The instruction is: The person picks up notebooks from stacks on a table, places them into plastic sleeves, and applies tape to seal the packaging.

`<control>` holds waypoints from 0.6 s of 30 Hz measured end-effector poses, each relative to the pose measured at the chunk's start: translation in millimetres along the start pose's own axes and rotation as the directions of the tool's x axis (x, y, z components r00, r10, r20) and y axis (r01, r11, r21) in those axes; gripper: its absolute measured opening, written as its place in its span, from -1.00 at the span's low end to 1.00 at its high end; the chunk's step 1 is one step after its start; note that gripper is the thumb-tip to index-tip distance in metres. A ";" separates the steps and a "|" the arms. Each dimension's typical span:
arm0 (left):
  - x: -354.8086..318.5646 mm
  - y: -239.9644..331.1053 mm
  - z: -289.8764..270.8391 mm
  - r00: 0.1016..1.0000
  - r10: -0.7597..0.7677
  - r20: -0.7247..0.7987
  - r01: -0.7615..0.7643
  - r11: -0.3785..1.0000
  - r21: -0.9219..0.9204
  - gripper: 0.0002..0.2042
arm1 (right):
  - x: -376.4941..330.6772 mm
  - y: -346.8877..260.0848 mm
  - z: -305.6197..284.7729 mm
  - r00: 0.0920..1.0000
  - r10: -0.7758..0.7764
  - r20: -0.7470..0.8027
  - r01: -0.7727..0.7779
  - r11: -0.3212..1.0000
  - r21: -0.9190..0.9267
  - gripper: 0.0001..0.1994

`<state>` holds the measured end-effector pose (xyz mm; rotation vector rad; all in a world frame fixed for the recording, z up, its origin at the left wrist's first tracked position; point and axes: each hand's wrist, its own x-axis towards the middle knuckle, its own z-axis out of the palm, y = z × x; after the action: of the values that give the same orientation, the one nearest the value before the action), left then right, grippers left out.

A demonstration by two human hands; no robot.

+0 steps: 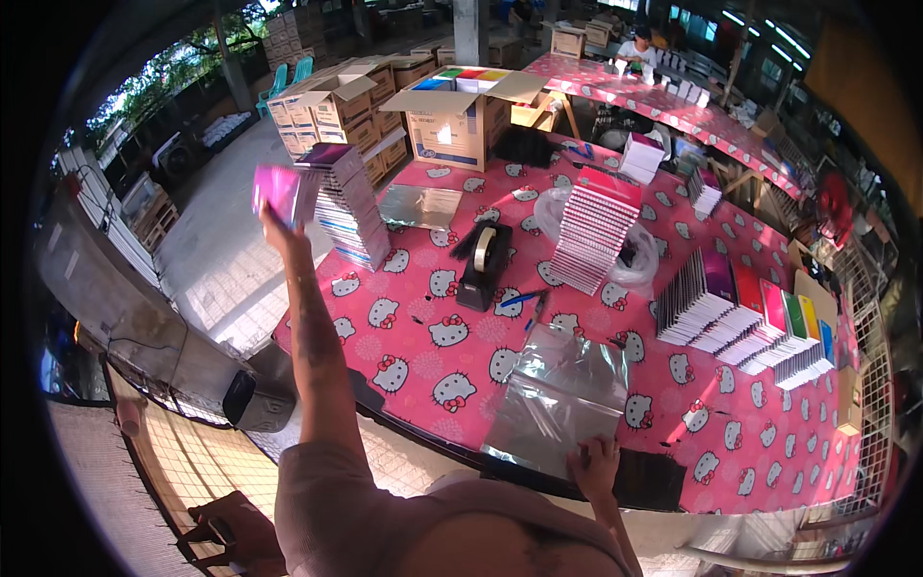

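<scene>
My left hand (279, 234) is stretched out to the far left, its fingers closed around a small pink-and-purple notebook pack (276, 185), slightly blurred. Right beside it rises a tall stack of notebooks (348, 216) with a dark purple cover on top. Whether the held pack touches that stack I cannot tell. Close to the table's front edge, my right hand (595, 465) rests on the lower right corner of clear plastic bags (553, 409), fingers bent and a little apart. Just beyond the bags lie a blue pen (519, 300) and a black tape dispenser (484, 269).
A red-topped notebook stack (598, 231) stands mid-table, with rows of coloured notebooks (716, 303) to its right. Another plastic sheet (420, 206) lies near the left stack. An open carton (444, 130) stands behind the table. A person (637, 53) sits at a farther table.
</scene>
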<state>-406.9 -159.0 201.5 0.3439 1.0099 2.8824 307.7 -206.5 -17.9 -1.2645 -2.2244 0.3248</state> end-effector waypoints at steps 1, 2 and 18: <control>-1.7 -3.4 -36.3 0.999 0.048 -0.002 -0.048 0.999 0.013 -0.35 | 1.4 -3.4 1.0 1.000 -0.012 0.005 0.012 1.000 0.016 -0.59; -5.6 -7.8 -77.7 0.989 0.146 0.038 -0.148 0.988 0.049 -0.30 | 5.6 -7.6 1.4 1.000 -0.025 0.004 0.025 0.999 0.034 -0.59; -100.3 -116.7 -140.9 0.905 0.368 0.213 -0.213 -0.040 0.976 -0.45 | 19.7 -22.7 -18.3 0.986 0.025 0.165 -0.027 1.000 0.013 -0.53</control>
<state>-343.1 -167.1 3.0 0.4486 3.2607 1.6624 294.1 -202.9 14.3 -1.3014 -2.3395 0.4710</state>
